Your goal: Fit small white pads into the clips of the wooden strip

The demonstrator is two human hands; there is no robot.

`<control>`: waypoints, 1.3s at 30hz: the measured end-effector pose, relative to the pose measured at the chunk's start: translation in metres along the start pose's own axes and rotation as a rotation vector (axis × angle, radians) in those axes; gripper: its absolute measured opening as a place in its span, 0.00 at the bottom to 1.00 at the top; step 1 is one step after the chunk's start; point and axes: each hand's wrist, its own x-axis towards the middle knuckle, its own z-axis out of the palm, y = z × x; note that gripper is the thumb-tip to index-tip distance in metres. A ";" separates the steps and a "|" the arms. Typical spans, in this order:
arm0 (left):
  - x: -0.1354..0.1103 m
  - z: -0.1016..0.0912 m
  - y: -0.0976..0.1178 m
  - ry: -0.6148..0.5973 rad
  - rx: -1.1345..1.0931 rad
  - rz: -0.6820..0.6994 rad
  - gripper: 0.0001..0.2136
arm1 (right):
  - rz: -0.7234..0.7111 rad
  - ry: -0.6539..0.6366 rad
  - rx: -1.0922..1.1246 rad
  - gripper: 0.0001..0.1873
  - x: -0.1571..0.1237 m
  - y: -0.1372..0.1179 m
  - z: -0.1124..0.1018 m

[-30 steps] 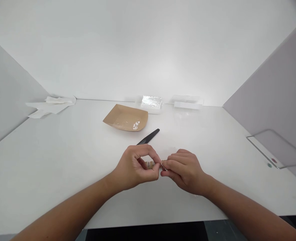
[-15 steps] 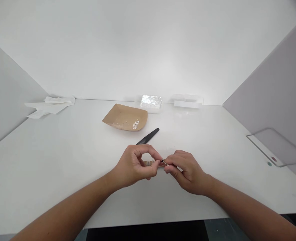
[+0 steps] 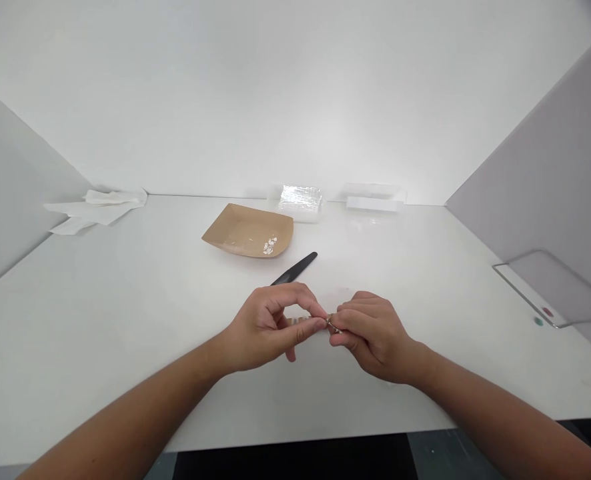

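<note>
Left hand (image 3: 265, 330), thumb straighter than half a second ago, pinches the thin piece (image 3: 333, 326) at its 10 o'clock end; right hand (image 3: 375, 337) grips the 4 o'clock end, the piece towards 5 o'clock from the tray (image 3: 240, 231)

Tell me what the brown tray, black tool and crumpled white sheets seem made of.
Brown tray: probably paperboard, matte, with thin bent walls. Black tool: plastic or coated metal; its smooth, dark surface leaves that open. White sheets: likely paper, matte and creased.

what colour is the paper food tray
The paper food tray is light brown, best seen in the head view.
</note>
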 end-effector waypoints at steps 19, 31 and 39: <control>0.000 -0.001 0.004 -0.098 -0.153 -0.071 0.08 | 0.059 -0.012 0.207 0.19 0.003 -0.004 0.000; -0.001 0.002 0.002 -0.054 -0.073 -0.114 0.13 | 0.252 -0.119 0.472 0.21 0.004 -0.008 -0.006; -0.003 0.005 -0.007 0.062 0.272 0.110 0.07 | 0.271 -0.111 0.451 0.19 0.005 -0.006 -0.004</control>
